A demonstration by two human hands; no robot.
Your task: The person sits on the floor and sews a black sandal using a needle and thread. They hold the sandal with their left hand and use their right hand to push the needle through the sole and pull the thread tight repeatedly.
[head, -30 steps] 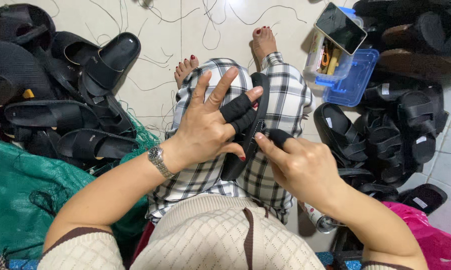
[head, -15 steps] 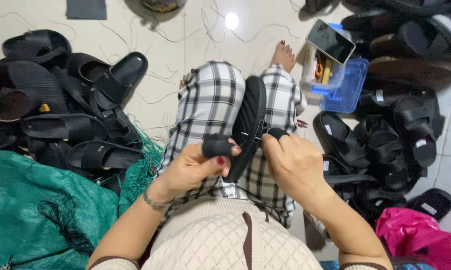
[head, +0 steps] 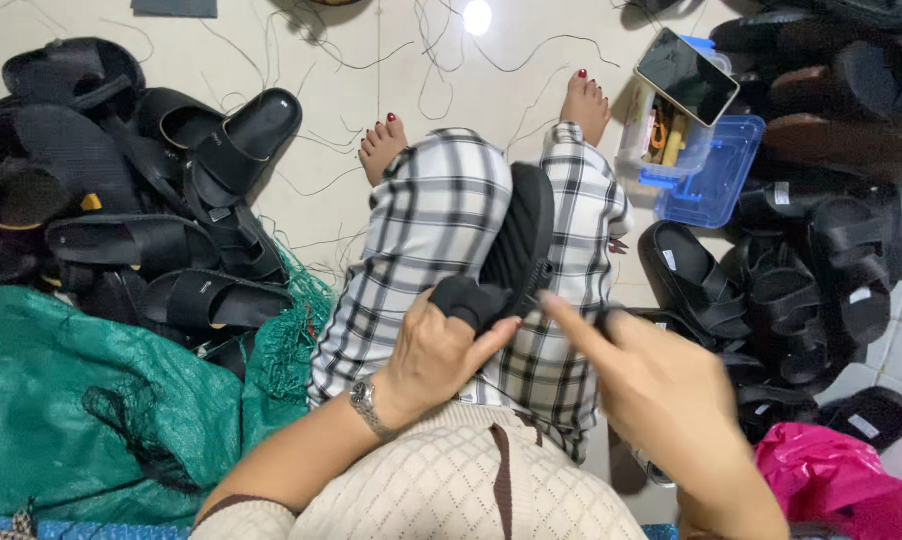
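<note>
A: State of each grip?

B: The left hand (head: 433,350) is closed around the near end of the sandal (head: 516,245), with a black cover over one fingertip. The right hand (head: 661,390) is mostly open, holds nothing that shows, and points its forefinger at the same end. It is blurred, so whether it touches cannot be told.

A: Sandal position?

B: On the lap, lengthwise between the knees of the checked trousers (head: 431,230), far end toward the feet.

A: Failure modes?

B: One-handed support only. In my judgement, a push from the right forefinger could pivot the sandal off the lap toward the floor (head: 351,60).

A: Others?

B: Loose threads (head: 441,60) lie on the floor by the feet and could snag. The phone (head: 686,75) sits across the rim of the blue box (head: 716,185), far right; a knock could tip it.
</note>
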